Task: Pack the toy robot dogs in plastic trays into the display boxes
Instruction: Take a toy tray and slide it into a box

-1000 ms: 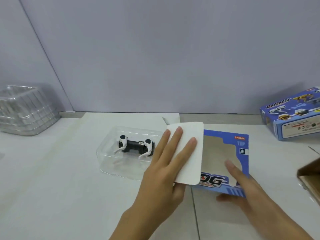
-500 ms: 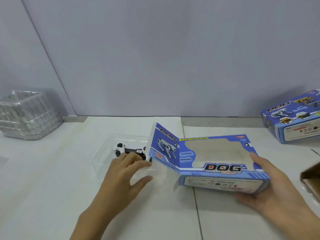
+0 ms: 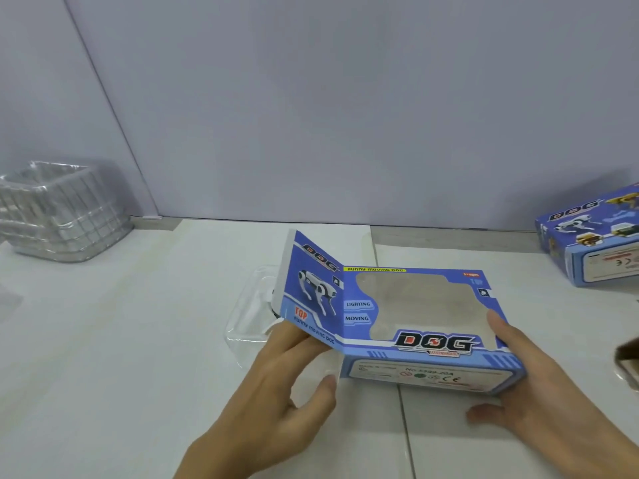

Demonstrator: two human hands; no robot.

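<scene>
You are at what looks like a packing station in a small workshop: a plain white table (image 3: 103, 340) against a bare grey wall (image 3: 345, 98). A stack of clear plastic trays (image 3: 58, 212) and a printed display box (image 3: 594, 233) wait nearby.

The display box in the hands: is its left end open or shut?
Open. The left end flap of the display box stands swung outward, and the tray still lies outside on the table behind it.

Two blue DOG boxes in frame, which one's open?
The display box held by both hands, centre: its end flap stands swung out at its left end. The second box at far right lies unheld, no flap visibly open.
</scene>
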